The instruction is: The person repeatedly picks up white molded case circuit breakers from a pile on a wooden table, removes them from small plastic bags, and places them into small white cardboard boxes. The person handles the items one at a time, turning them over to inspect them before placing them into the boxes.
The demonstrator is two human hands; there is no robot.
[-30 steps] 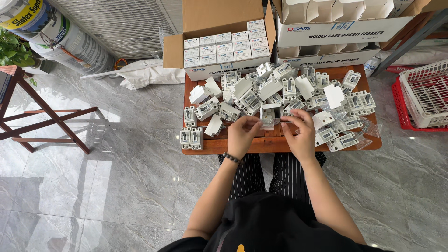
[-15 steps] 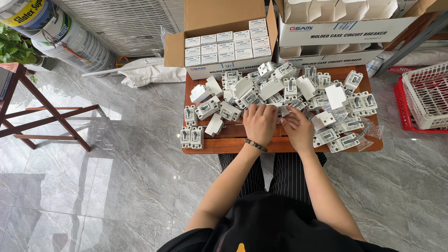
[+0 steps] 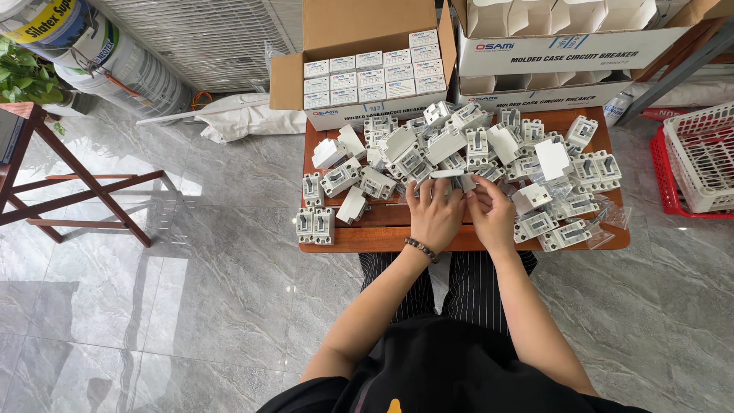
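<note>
Both hands work at the front middle of a low wooden counter (image 3: 367, 237). The left hand (image 3: 433, 216), with a dark bead bracelet (image 3: 420, 248) at its wrist, and the right hand (image 3: 492, 216) meet over one small white box (image 3: 453, 175), a flat, pale piece with a long straight edge. The fingers (image 3: 425, 191) of both hands curl in and pinch it from either side, just above the counter's near edge; whether it is a carton or a flap cannot be told.

Around the hands lies a loose heap of white circuit breakers (image 3: 474, 145), some thirty or more, too tangled to count exactly. Two of them (image 3: 315, 226) stand side by side at the counter's front left corner, apart from the heap. A few clear plastic bags (image 3: 608, 214) lie at the right edge.

Behind the counter stand three cardboard cartons: one open carton (image 3: 359, 76) holding about fifteen small white boxes in three rows, and two stacked cartons (image 3: 566, 53) on the right with folded white boxes in the upper one. One white basket (image 3: 703, 157) sits in a red crate (image 3: 667, 172) at far right.
</note>
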